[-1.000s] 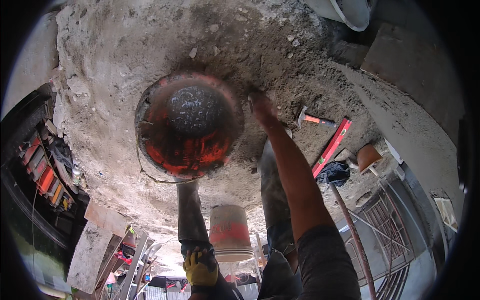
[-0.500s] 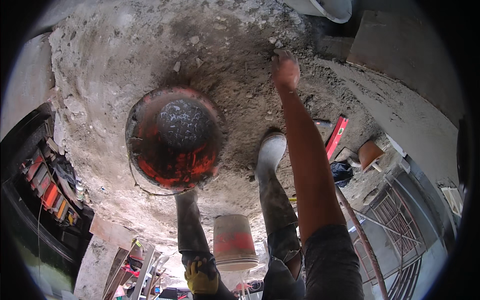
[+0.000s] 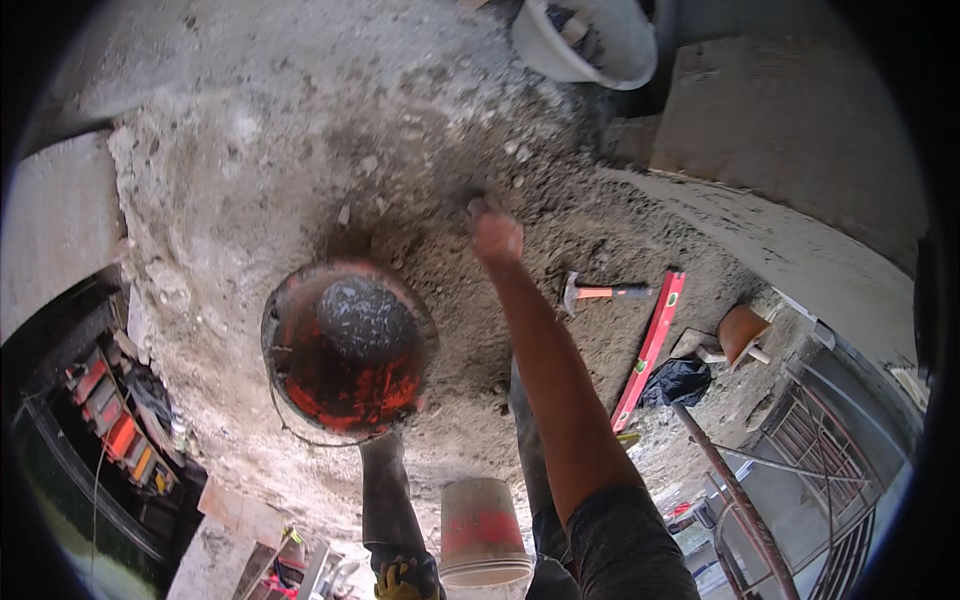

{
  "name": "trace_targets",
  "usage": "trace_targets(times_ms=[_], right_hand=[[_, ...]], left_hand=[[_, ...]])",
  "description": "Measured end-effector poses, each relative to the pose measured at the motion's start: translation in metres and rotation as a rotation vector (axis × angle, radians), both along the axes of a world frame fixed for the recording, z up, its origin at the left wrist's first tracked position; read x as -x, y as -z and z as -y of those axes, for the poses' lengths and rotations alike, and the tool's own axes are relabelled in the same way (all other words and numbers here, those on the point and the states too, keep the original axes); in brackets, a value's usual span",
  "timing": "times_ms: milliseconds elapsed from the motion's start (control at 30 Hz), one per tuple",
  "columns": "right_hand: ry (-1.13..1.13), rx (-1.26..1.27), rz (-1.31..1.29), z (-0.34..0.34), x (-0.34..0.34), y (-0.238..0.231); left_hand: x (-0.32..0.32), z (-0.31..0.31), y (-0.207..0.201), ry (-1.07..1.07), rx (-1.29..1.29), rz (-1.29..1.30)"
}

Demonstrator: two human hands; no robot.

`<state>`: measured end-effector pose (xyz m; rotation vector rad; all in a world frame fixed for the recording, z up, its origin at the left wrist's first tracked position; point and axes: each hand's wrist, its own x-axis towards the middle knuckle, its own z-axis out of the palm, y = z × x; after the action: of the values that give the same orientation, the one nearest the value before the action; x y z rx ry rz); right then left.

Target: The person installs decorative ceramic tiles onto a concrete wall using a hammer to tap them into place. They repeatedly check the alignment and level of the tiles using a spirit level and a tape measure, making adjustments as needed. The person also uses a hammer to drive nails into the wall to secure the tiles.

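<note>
My bare right hand [image 3: 495,237] is stretched far forward and rests on a heap of grey sand and rubble [image 3: 420,150]. I see only its back, and the fingers curl down into the loose material, so any hold is hidden. Left of my forearm stands a red bucket [image 3: 300,390] with a dark grey lump of mortar [image 3: 365,320] in it. My left hand [image 3: 403,580], in a yellow glove, shows only at the lower edge. It is beside a small pale and red bucket [image 3: 483,530], and its grip is cut off.
A hammer with an orange handle [image 3: 598,293] and a red spirit level [image 3: 650,348] lie on the sand to the right. A white bucket [image 3: 590,45] stands at the top. A terracotta pot [image 3: 742,333], a dark cloth [image 3: 678,382] and metal railings [image 3: 800,460] are at the right. My boots [image 3: 385,490] stand below the red bucket.
My right hand has left the red bucket's rim and reached forward onto the sand heap. The view has shifted, so the bucket now sits lower.
</note>
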<state>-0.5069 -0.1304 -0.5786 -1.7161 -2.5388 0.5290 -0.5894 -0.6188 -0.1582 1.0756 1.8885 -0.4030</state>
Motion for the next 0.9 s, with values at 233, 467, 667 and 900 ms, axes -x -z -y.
trace_targets(times_ms=[233, 467, 667, 900], right_hand=[[0.564, 0.316, -0.378, 0.069, -0.065, -0.074], [0.640, 0.135, -0.395, 0.162, -0.092, -0.153], [0.967, 0.671, -0.671, 0.256, -0.104, -0.124], [0.922, 0.537, -0.341, 0.240, -0.118, -0.243]], left_hand=[[0.023, -0.029, -0.008, -0.040, 0.049, -0.012], [0.054, -0.038, -0.027, -0.032, 0.028, -0.027], [0.083, -0.040, -0.031, 0.052, 0.045, -0.057], [0.059, -0.043, -0.028, 0.247, -0.103, -0.058]])
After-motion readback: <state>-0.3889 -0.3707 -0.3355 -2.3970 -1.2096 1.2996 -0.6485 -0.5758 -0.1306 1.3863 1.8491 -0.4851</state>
